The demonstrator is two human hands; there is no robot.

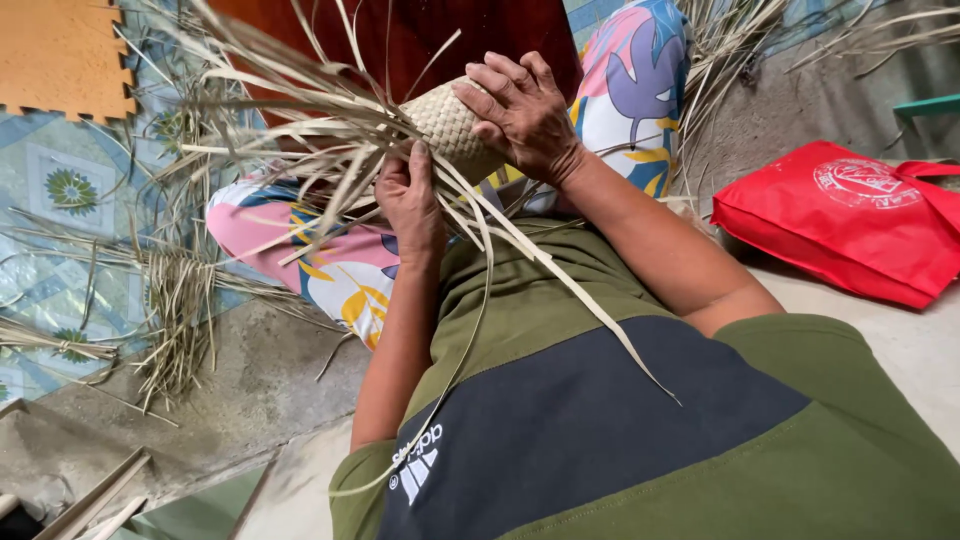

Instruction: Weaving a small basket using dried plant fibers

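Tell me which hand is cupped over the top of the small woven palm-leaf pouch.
The right hand lies over the woven pouch; the left hand grips the loose strips below it.

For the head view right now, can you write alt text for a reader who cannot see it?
Seen from above, a seated person's right hand grips a small woven basket piece while the left hand holds its loose dried leaf strips. A red bag lies on the floor to the right.
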